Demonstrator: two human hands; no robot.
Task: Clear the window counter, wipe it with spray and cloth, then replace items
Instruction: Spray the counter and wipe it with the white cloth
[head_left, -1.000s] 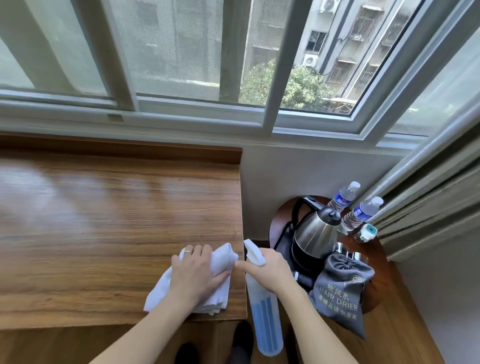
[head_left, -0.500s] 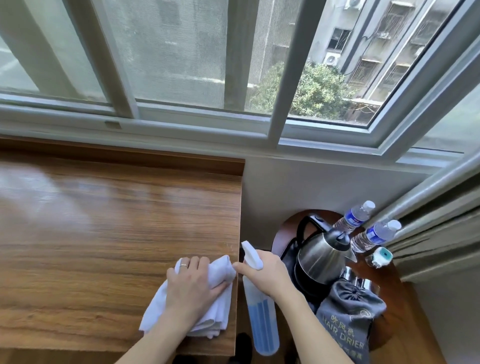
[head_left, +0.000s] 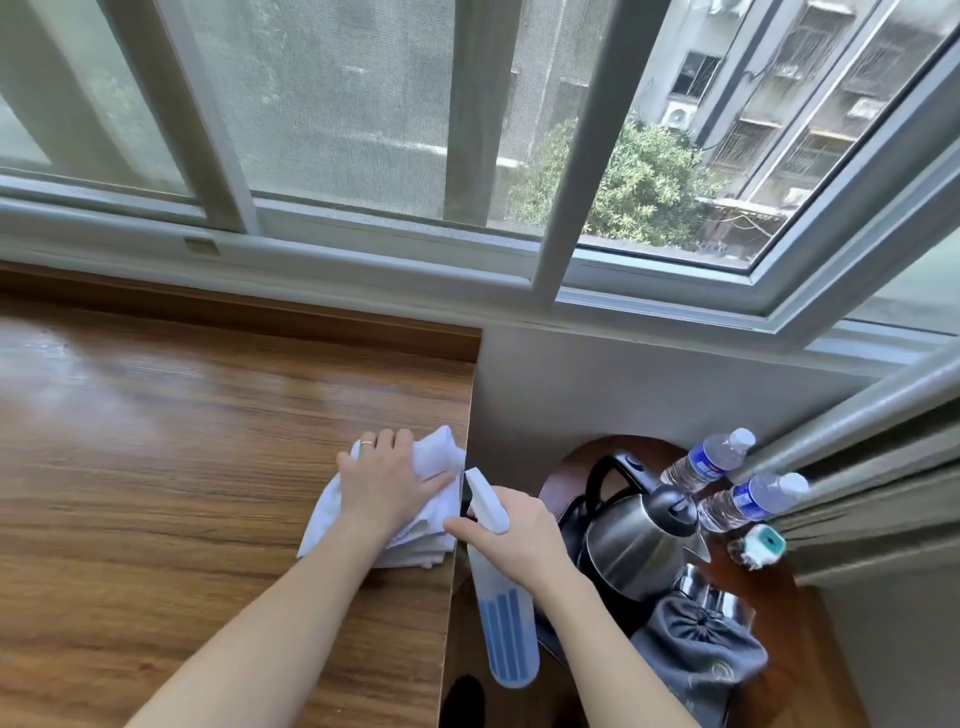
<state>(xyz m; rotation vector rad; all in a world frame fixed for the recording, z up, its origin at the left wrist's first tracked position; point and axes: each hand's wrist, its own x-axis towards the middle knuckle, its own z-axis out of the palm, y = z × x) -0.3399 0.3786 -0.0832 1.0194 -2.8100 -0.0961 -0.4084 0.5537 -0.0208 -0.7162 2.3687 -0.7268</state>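
The left hand (head_left: 387, 486), fingers flat, presses the white cloth (head_left: 434, 457) on the counter (head_left: 182, 467) and has pushed it from near the front edge farther back along the right-hand edge. The right hand (head_left: 511, 535) stays wrapped round the spray bottle (head_left: 498, 608), held just off that edge. Wiping looks close to finished at this end; the kettle (head_left: 631, 535) and water bottles (head_left: 711, 460) wait on the round side table (head_left: 810, 623) to go back.
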